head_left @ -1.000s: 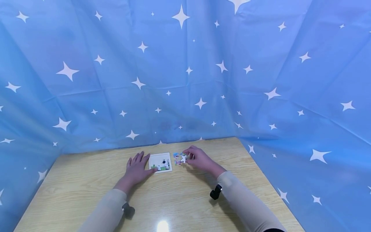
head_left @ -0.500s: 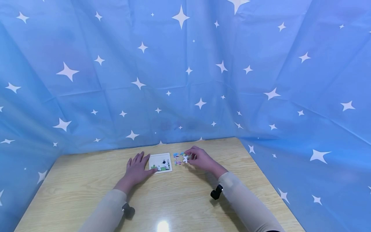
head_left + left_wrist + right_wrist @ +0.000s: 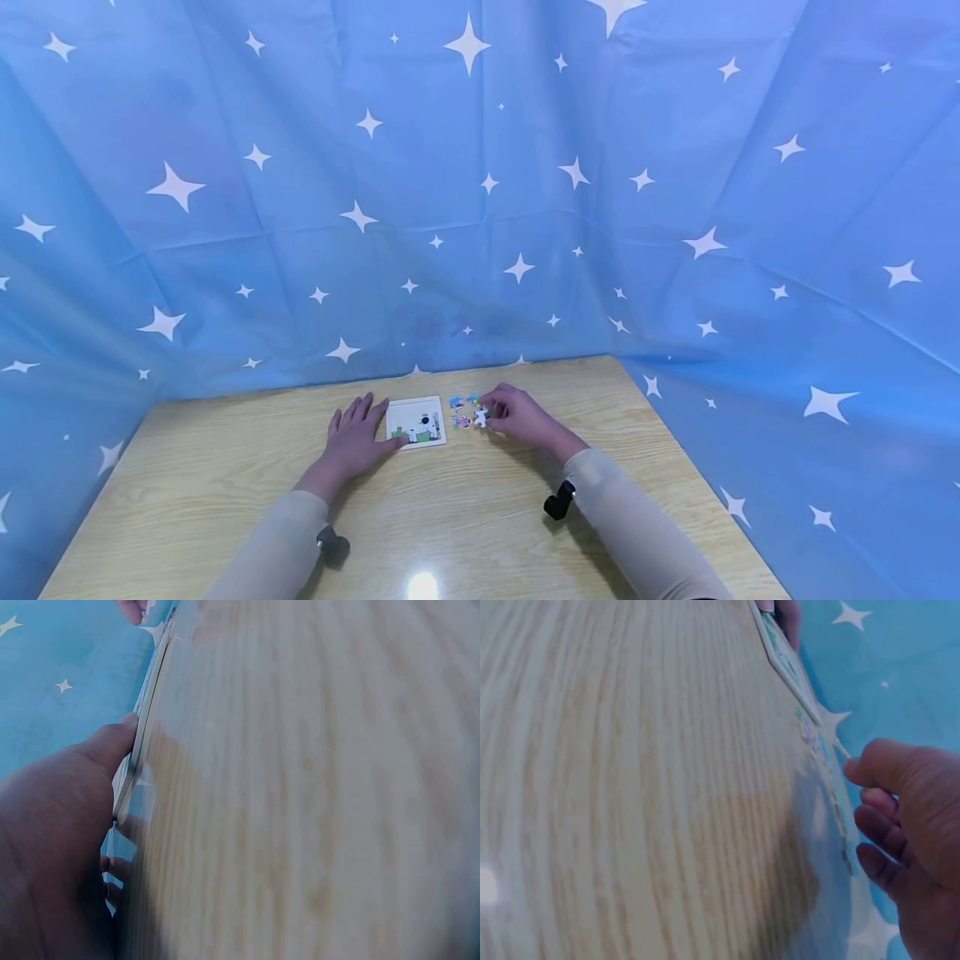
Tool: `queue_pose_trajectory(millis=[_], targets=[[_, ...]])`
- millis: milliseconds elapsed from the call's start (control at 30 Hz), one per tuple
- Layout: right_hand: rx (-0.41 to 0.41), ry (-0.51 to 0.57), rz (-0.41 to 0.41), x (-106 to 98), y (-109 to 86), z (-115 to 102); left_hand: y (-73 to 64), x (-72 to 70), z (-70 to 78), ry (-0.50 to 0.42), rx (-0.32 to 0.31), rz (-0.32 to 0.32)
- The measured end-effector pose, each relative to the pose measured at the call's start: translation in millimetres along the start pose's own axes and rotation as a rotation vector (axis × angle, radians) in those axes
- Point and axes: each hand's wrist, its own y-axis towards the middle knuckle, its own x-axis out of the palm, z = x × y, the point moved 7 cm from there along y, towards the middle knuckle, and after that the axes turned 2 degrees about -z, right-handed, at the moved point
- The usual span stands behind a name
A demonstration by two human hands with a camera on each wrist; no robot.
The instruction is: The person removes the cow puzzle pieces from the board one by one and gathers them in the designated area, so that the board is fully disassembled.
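My left hand [image 3: 351, 446] lies at the left side of a square puzzle board [image 3: 412, 408], fingers spread and thumb on its lower left corner. Green and white picture parts fill the board's lower area, while its upper area looks plain. Between thumb and fingers, my right hand [image 3: 521, 417] pinches a white-faced jigsaw piece [image 3: 481, 418] just above several loose colourful jigsaw pieces [image 3: 458, 413]. Seen edge-on in the right wrist view, the held jigsaw piece [image 3: 842, 748] tilts at the thumb tip. In the left wrist view the thumb presses the board's edge [image 3: 154, 690].
Pale wooden table [image 3: 450, 517] extends in front of both forearms. Behind it hangs a blue curtain [image 3: 420, 292] with white stars, meeting the table's back edge. A small black camera [image 3: 559, 500] is strapped at the right wrist and another [image 3: 333, 546] at the left.
The held jigsaw piece has shifted slightly right and toward me and has turned in my right fingers. My left hand and the puzzle board have stayed put.
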Motion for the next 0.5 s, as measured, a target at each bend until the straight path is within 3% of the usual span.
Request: queue_pose_trajectory(millis=[500], targets=[[0.022, -0.015, -0.017, 8.1, 5.6, 17.8, -2.5, -2.1, 1.7, -0.017, -0.009, -0.016]])
